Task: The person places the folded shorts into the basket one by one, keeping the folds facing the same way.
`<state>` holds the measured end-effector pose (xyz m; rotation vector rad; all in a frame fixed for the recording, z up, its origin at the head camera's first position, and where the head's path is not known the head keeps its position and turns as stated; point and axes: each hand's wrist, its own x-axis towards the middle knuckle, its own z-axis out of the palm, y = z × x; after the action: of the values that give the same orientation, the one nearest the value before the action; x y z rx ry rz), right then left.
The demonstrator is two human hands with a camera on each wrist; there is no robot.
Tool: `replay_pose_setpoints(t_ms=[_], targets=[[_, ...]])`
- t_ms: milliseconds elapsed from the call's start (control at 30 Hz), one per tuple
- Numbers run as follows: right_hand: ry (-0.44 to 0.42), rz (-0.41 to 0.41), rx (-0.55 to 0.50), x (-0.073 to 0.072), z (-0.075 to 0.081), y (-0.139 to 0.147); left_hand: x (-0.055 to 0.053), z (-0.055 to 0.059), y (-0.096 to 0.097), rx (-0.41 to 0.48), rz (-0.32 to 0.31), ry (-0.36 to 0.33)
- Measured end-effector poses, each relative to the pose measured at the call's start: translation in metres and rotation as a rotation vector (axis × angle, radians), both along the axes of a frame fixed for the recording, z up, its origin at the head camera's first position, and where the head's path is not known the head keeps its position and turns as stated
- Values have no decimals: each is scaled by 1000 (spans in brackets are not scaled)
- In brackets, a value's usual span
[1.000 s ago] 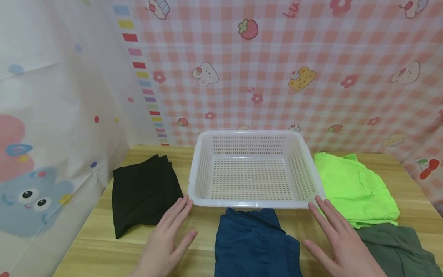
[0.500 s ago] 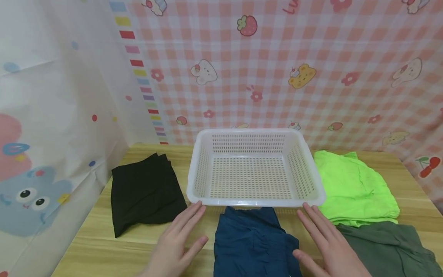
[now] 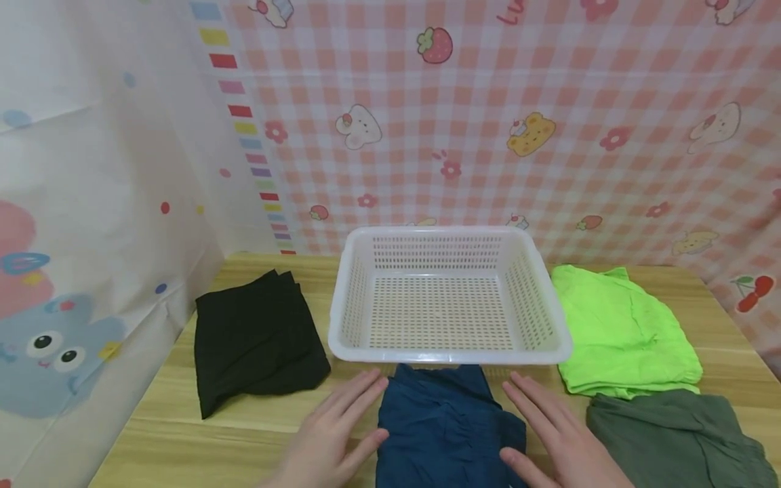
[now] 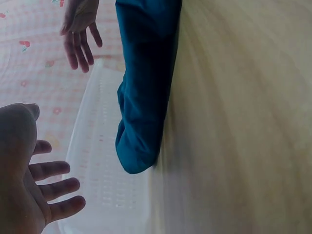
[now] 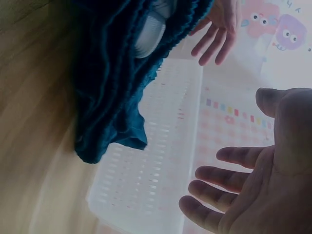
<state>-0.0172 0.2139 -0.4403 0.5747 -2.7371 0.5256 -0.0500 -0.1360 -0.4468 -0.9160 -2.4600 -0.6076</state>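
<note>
The white basket [image 3: 449,357] stands toward the back of the wooden table [image 3: 219,447], its slotted floor visible from wall to wall. Just before its near rim lies the blue cloth [image 3: 448,434], flanked by the left hand [image 3: 325,434] and right hand [image 3: 563,434], both open, fingers extended. Left of the basket is the black cloth [image 3: 259,342]; right, the lime cloth [image 3: 625,332] and green cloth [image 3: 683,440]. A checked curtain [image 3: 451,122] hangs behind. Bare wood runs between black and blue.

Bare fingers [image 3: 366,400], nails [image 4: 34,111] apparently short.
</note>
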Motion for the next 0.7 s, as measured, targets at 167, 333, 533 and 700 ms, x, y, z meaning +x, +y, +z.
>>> replay_pose_setpoints(t_ms=[167, 333, 533, 700], targets=[[-68, -17, -12, -4, -1, -3, -1, -3, 6, -18, 11, -166], [-144, -13, -18, -10, -2, -5, -2, -4, 11, -13, 48, -381], [-228, -14, 12, -16, -5, -4, -3, -4, 13, -15, 99, -477], [-306, 7, 52, -21, -6, -5, -7, -4, 15, -17, 142, -544]])
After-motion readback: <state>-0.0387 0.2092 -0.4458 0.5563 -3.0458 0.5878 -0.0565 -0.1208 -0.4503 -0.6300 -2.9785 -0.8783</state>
